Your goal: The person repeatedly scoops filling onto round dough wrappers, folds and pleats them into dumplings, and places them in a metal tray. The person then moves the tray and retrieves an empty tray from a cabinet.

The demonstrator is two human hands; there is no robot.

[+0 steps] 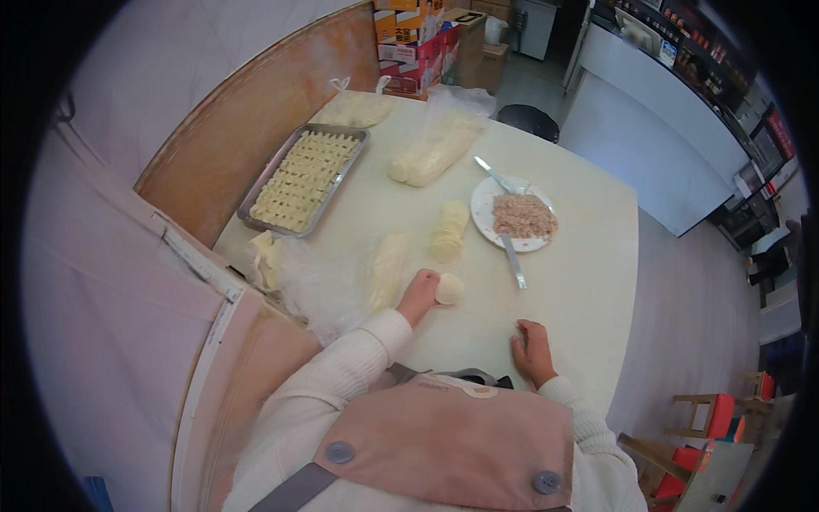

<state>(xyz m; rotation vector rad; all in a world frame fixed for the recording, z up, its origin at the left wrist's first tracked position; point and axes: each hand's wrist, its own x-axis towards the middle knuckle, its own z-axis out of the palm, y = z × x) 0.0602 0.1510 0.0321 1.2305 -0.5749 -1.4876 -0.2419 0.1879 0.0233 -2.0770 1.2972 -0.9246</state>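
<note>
My left hand (420,296) is closed on the edge of a round, pale dumpling wrapper (450,289), low over the table. Just beyond it lies a row of overlapping dumpling wrappers (449,232). At the table's near side, my right hand (533,352) rests with fingers loosely bent, the thumb apart, and nothing in it. Farther off on the right is a white plate (483,211) of pinkish minced filling (524,217). One flat metal spreader (514,263) leans out over its near rim, and another (493,173) crosses the far rim.
A metal tray (332,195) packed with rows of small dumplings stands at the left. Clear plastic bags hold more wrappers (435,154) at the back, and a crumpled bag (320,286) lies left of my left hand. A black round stool (529,121) is past the far edge.
</note>
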